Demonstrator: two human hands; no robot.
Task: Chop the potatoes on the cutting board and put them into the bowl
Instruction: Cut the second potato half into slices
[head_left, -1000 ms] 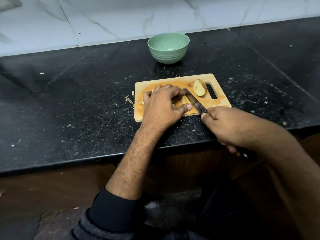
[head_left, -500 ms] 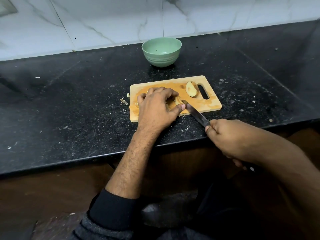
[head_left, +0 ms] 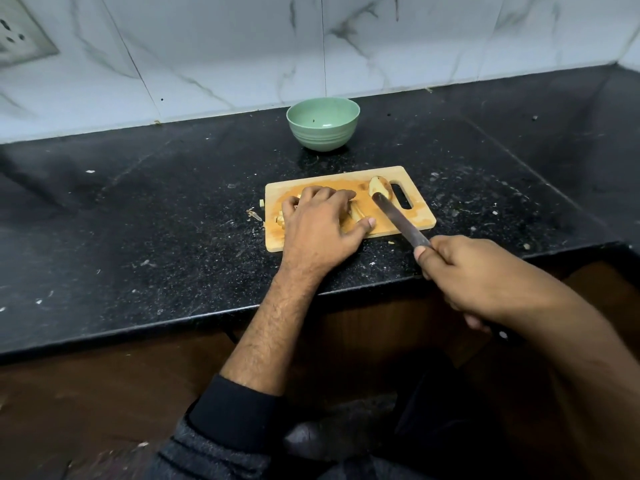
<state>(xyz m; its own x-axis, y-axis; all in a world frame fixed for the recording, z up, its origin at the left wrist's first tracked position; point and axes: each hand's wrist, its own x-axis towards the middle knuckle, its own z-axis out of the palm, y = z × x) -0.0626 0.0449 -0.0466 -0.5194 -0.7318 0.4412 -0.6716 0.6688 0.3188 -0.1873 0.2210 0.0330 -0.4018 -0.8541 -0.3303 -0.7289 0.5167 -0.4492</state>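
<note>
The left hand hides most of the potato pieces; the right hand covers the knife handle.

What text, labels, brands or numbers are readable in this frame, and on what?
None readable.
Green bowl: only moulded ridges, no print.
Cutting board: bare wood, no mark.
Knife blade: no stamp visible.
Wall socket: holes only, no lettering legible.
Marble tiles and black counter: veins and specks only.
</note>
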